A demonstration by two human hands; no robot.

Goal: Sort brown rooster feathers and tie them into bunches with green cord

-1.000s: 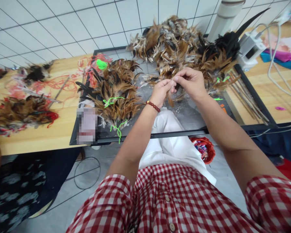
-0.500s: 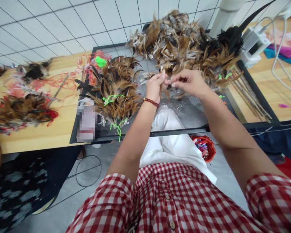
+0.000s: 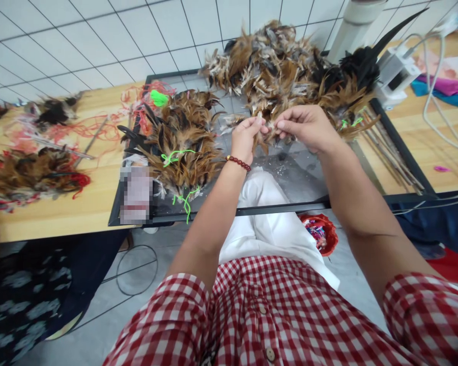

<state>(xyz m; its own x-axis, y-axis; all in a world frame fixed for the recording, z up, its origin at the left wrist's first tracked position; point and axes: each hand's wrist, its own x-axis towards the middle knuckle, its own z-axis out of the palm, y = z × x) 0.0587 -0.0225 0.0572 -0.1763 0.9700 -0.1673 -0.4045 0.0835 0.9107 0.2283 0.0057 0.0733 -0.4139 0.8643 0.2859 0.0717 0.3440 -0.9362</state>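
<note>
My left hand (image 3: 245,137) and my right hand (image 3: 305,127) are raised together over a glass-topped, black-framed table (image 3: 286,175). Both pinch a small bunch of brown feathers (image 3: 262,138) that hangs between the fingertips. A red bead bracelet (image 3: 239,162) circles my left wrist. Just behind the hands lies a large heap of brown, black and white feathers (image 3: 282,66). To the left of the hands sits a bundle of brown feathers tied with green cord (image 3: 183,152).
A wooden table (image 3: 61,203) at left carries more feather bundles (image 3: 30,173) and red string. Thin sticks (image 3: 393,152) lie at the glass table's right edge. A white device (image 3: 395,73) with cables stands at right. A red bowl (image 3: 320,231) sits on the floor below.
Both hands have shifted slightly up and back towards the big feather heap, keeping their pinch on the small feather bunch. The fingertips have drawn closer together again.
</note>
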